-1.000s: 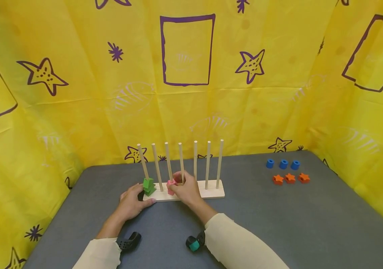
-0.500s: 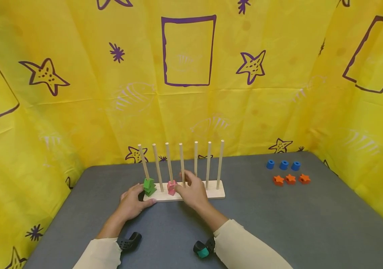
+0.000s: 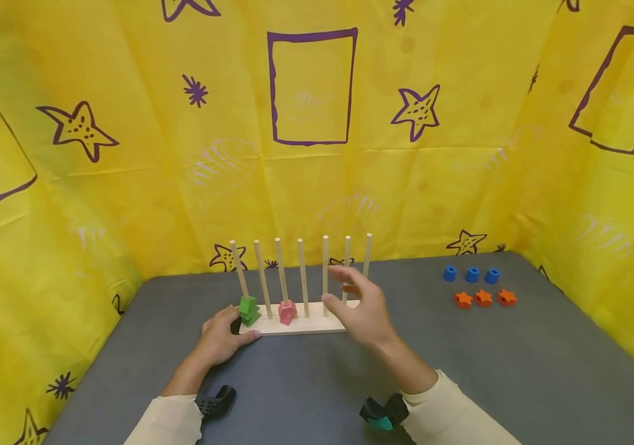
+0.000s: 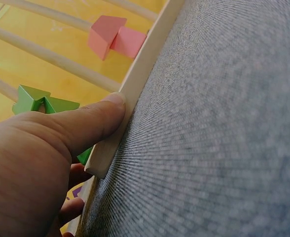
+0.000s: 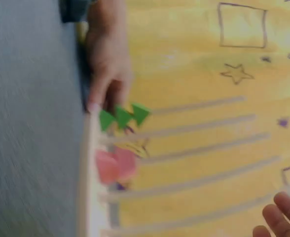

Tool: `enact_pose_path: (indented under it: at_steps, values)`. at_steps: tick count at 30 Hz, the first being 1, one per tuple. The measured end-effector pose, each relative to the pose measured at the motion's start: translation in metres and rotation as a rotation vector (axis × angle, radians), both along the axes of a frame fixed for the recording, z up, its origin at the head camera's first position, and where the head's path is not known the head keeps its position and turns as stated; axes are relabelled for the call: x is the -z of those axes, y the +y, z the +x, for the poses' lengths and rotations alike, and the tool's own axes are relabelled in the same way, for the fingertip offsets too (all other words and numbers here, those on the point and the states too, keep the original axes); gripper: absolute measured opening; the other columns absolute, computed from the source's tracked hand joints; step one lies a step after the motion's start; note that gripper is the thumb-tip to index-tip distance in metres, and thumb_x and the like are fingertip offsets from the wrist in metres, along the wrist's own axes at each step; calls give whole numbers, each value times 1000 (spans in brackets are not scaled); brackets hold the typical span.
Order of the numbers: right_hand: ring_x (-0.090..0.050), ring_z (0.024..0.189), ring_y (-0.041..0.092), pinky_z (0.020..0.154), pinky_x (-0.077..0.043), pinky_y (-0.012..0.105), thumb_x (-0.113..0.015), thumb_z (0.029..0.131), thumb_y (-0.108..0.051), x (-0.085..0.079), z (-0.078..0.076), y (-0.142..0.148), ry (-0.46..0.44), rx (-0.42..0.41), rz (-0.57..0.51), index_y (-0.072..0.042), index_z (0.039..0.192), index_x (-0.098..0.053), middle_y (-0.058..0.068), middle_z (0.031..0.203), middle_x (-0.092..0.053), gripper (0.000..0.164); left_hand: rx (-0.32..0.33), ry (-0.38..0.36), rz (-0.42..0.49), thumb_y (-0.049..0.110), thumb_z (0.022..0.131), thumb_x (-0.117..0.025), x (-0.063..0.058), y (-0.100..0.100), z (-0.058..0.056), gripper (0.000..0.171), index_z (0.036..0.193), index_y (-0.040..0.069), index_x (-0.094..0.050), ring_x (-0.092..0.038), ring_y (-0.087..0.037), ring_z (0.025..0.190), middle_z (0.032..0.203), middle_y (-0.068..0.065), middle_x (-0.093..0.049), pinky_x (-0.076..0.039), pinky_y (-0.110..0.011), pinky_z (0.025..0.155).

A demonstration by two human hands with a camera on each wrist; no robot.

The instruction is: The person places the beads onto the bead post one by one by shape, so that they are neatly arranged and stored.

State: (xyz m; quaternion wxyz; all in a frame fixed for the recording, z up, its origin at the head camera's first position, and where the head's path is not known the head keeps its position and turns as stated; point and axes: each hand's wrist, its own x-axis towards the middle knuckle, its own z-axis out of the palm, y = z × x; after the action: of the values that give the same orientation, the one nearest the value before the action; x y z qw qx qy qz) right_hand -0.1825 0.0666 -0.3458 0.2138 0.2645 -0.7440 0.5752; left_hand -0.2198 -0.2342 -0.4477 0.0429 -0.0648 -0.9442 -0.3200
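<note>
The wooden peg board [image 3: 317,325] stands on the table with a row of several upright pegs. My left hand [image 3: 221,337] grips its left end, the thumb lying along the front edge in the left wrist view. Green triangular beads [image 3: 249,311] are stacked on the leftmost peg, close to that hand. Pink beads [image 3: 287,313], two by the right wrist view, sit at the foot of the third peg. My right hand [image 3: 367,315] is raised in front of the right-hand pegs, holding nothing, fingers apart and slightly bent.
At the right of the grey table [image 3: 517,364] lie three blue cylinder beads [image 3: 472,275]. Three orange star beads [image 3: 483,298] lie in a row in front of them. A yellow patterned cloth [image 3: 317,185] hangs behind the table and at both sides.
My right hand has let go of the upper pink bead, which stays on the third peg, and has moved right with its fingers spreading. The left hand keeps its place on the board.
</note>
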Motion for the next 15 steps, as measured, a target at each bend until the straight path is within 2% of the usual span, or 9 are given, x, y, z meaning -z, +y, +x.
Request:
enact_pose_path:
  at_steps: [3, 5, 10, 15]
  values:
    - [-57, 106, 38, 88, -44, 57, -69, 80, 13, -18, 10, 16, 77, 4, -13, 11, 117, -59, 23, 116, -61, 38, -6, 3, -2, 36, 83, -77, 0, 0, 0, 64, 134, 4, -56, -29, -48, 133, 138, -26, -47, -8, -63, 104]
    - [-57, 106, 36, 88, -45, 51, -68, 80, 15, -21, 9, 29, 124, 16, -23, 12, 117, -58, 22, 115, -62, 38, -9, 4, -4, 35, 83, -77, 0, 0, 0, 64, 134, 4, -56, -29, -48, 133, 138, -26, -47, -7, -63, 104]
    - [-57, 106, 28, 87, -46, 32, -67, 79, 18, -7, -12, 66, 220, 57, -100, 10, 119, -59, 21, 114, -62, 41, -9, 1, -3, 35, 82, -77, 1, -2, -1, 64, 134, 4, -56, -30, -48, 133, 138, -26, -47, -7, -64, 104]
    - [-59, 104, 23, 84, -47, 26, -62, 80, 20, -4, -23, 103, 265, 134, -180, 13, 117, -58, 31, 110, -60, 38, -2, 10, -5, 35, 82, -78, 0, -2, -1, 63, 133, 4, -57, -30, -48, 132, 137, -26, -48, -8, -64, 104]
